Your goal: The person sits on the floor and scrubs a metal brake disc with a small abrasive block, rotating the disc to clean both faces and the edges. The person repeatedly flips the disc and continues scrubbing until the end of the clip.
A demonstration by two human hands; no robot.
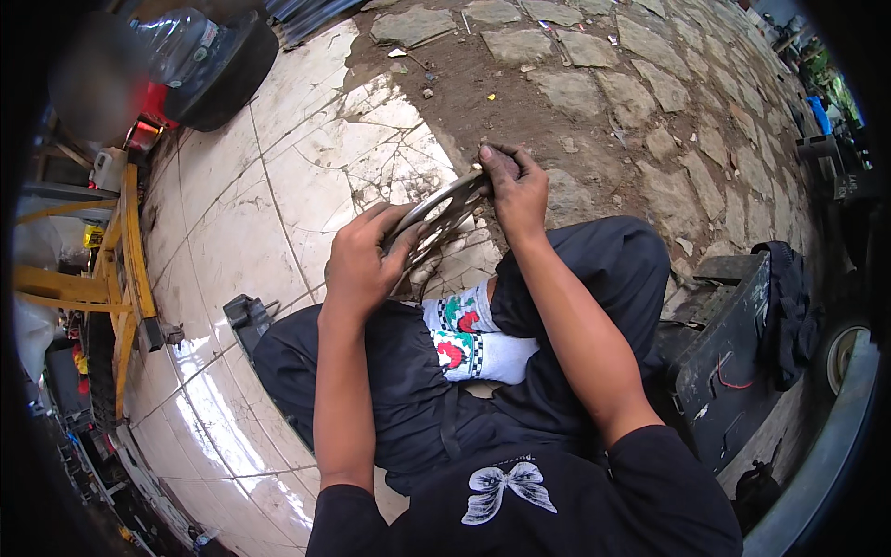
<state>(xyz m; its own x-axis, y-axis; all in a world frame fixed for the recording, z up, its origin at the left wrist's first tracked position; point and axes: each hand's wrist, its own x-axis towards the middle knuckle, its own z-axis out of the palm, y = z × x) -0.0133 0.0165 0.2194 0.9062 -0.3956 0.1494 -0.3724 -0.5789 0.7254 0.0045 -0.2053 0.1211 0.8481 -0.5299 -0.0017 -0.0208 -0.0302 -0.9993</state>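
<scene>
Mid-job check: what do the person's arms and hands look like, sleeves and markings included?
Left hand and right hand are ungloved; the right looks grimy. Forearms are bare, with no cables visible. Short, plain black sleeves cover the upper arms.

Cannot see parts of the metal disc (pixel 432 200) under the left hand (pixel 360 258) and right hand (pixel 515 192). Cannot identify the blurred patch (pixel 100 88) far ahead-left of both, nor the small clutter (pixel 109 483) well left.
</scene>
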